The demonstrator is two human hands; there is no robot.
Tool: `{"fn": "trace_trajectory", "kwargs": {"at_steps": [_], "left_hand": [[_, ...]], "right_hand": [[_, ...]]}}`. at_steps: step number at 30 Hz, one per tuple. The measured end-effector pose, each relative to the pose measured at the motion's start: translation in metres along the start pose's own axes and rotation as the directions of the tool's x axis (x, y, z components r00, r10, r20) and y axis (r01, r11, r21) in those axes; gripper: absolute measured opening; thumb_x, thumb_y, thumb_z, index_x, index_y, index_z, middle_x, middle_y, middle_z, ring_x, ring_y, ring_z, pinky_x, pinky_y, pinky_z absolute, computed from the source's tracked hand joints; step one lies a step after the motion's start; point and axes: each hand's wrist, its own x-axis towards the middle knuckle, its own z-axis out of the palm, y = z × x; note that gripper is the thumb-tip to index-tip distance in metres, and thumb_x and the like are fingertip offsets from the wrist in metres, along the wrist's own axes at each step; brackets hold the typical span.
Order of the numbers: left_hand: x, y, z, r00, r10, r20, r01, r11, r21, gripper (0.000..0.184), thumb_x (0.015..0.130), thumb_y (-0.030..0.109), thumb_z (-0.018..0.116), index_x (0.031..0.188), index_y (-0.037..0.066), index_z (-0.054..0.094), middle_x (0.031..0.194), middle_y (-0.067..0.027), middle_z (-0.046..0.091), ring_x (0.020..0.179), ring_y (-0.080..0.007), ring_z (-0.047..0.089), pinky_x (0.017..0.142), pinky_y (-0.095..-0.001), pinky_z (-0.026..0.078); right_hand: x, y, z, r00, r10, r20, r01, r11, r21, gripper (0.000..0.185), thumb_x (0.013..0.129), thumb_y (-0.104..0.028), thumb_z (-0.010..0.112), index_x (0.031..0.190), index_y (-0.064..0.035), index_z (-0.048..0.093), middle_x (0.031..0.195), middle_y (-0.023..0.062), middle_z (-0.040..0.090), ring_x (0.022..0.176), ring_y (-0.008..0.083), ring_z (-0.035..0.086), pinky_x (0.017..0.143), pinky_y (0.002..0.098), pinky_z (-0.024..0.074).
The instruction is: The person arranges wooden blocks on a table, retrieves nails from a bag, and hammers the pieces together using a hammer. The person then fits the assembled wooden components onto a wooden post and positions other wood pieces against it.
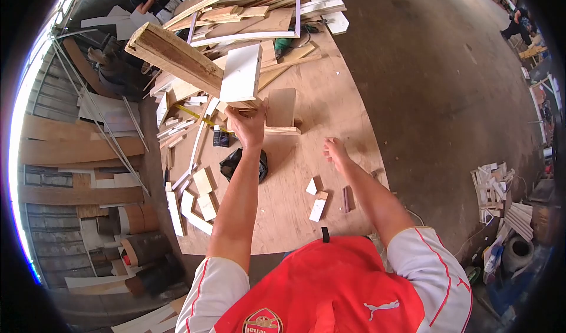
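My left hand [248, 125] is closed around the lower end of a white-faced wooden block [241, 73]. Behind that block a thick, rough wooden post [177, 56] slants up to the left; whether the two are joined I cannot tell. Just right of my left hand stands a brown wooden piece [280, 107] with a pale strip at its foot. My right hand [335, 152] is over the table's right part, fingers loosely apart and holding nothing. Small white offcuts [318, 208] and a short dark brown strip [346, 198] lie nearer my body.
A plywood table [289, 215] carries scrap wood, a white frame [244, 37], a green power tool [282, 47], a yellow tape measure [197, 116], a dark container [221, 137] and a black bag [259, 166]. Another person [156, 0] is at the far left. More scraps [492, 185] lie on the right floor.
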Motion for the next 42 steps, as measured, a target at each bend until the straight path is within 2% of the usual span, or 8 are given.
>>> {"fn": "trace_trajectory", "kwargs": {"at_steps": [7, 12, 18, 22, 29, 32, 34, 42], "left_hand": [[-0.005, 0.014, -0.010, 0.996, -0.012, 0.086, -0.002, 0.987, 0.161, 0.079, 0.077, 0.024, 0.095, 0.134, -0.003, 0.047, 0.125, -0.0268, 0.066, 0.118, -0.0421, 0.065, 0.102, -0.0486, 0.051], [-0.010, 0.016, -0.014, 0.992, 0.037, 0.123, -0.041, 0.999, 0.027, 0.082, 0.081, 0.021, 0.092, 0.142, -0.004, 0.043, 0.127, -0.0239, 0.066, 0.115, -0.0357, 0.070, 0.095, -0.0433, 0.056], [-0.015, -0.002, -0.023, 0.987, 0.037, 0.157, -0.025, 0.997, -0.080, 0.101, 0.081, 0.023, 0.094, 0.156, -0.003, 0.032, 0.139, -0.0256, 0.058, 0.122, -0.0367, 0.066, 0.100, -0.0430, 0.054], [-0.033, -0.010, -0.044, 0.989, 0.124, 0.076, -0.138, 0.968, 0.211, 0.104, 0.081, 0.031, 0.095, 0.157, -0.001, 0.032, 0.142, -0.0252, 0.055, 0.128, -0.0399, 0.059, 0.109, -0.0465, 0.047], [-0.100, -0.021, -0.101, 0.864, 0.215, 0.455, -0.070, 0.946, -0.315, 0.048, 0.086, 0.026, 0.090, 0.123, 0.000, 0.074, 0.134, -0.0169, 0.069, 0.131, -0.0302, 0.062, 0.114, -0.0427, 0.045], [-0.105, -0.001, -0.118, 0.768, 0.291, 0.571, -0.075, 0.926, -0.371, 0.047, 0.090, 0.022, 0.088, 0.126, -0.002, 0.072, 0.134, -0.0156, 0.069, 0.127, -0.0261, 0.065, 0.110, -0.0385, 0.048], [-0.105, 0.006, -0.116, 0.837, 0.120, 0.534, 0.291, 0.728, -0.620, 0.044, 0.099, 0.016, 0.079, 0.136, -0.003, 0.065, 0.131, -0.0146, 0.069, 0.123, -0.0217, 0.066, 0.103, -0.0346, 0.052], [-0.043, 0.016, -0.151, 0.833, -0.028, 0.552, 0.396, 0.727, -0.561, 0.040, 0.103, 0.010, 0.073, 0.139, -0.005, 0.061, 0.108, -0.0128, 0.077, 0.089, -0.0150, 0.072, 0.080, -0.0302, 0.060]], "right_hand": [[-0.011, 0.030, -0.008, 0.988, -0.150, 0.049, 0.157, 0.953, -0.258, 0.046, 0.101, -0.037, 0.068, 0.138, -0.0095, 0.064, 0.102, 0.0077, 0.071, 0.092, 0.0240, 0.071, 0.078, 0.0400, 0.0556], [-0.073, 0.028, 0.010, 0.887, -0.279, 0.368, 0.457, 0.423, -0.782, 0.053, 0.088, -0.024, 0.079, 0.138, -0.0121, 0.066, 0.110, 0.0194, 0.070, 0.111, 0.0423, 0.072, 0.092, 0.0510, 0.0586], [-0.093, 0.062, 0.029, 0.842, -0.233, 0.487, 0.524, 0.137, -0.840, 0.052, 0.082, -0.019, 0.085, 0.130, -0.0134, 0.067, 0.138, 0.0211, 0.058, 0.115, 0.0424, 0.069, 0.093, 0.0527, 0.0585], [-0.085, 0.063, 0.030, 0.873, -0.205, 0.442, 0.486, 0.316, -0.815, 0.040, 0.085, -0.018, 0.082, 0.120, -0.0070, 0.066, 0.117, 0.0201, 0.071, 0.111, 0.0398, 0.071, 0.087, 0.0509, 0.0590], [-0.151, -0.048, 0.073, 0.868, -0.396, 0.299, 0.424, 0.905, -0.033, 0.030, 0.103, -0.025, 0.074, 0.113, 0.0014, 0.065, 0.087, 0.0106, 0.075, 0.056, 0.0096, 0.062, 0.047, 0.0268, 0.0490], [-0.193, -0.100, 0.100, 0.841, -0.482, 0.244, 0.416, 0.866, 0.277, 0.028, 0.104, -0.025, 0.074, 0.113, -0.0002, 0.065, 0.083, 0.0070, 0.071, 0.061, 0.0122, 0.065, 0.054, 0.0277, 0.0540], [-0.196, -0.119, 0.114, 0.770, -0.584, 0.257, 0.539, 0.811, 0.228, 0.024, 0.104, -0.021, 0.073, 0.114, -0.0006, 0.064, 0.088, 0.0072, 0.071, 0.070, 0.0127, 0.068, 0.061, 0.0292, 0.0573], [-0.218, -0.149, 0.179, 0.604, -0.774, 0.191, 0.740, 0.633, 0.229, 0.018, 0.102, -0.001, 0.066, 0.119, 0.0000, 0.059, 0.109, 0.0093, 0.071, 0.093, 0.0140, 0.072, 0.079, 0.0318, 0.0637]]}}
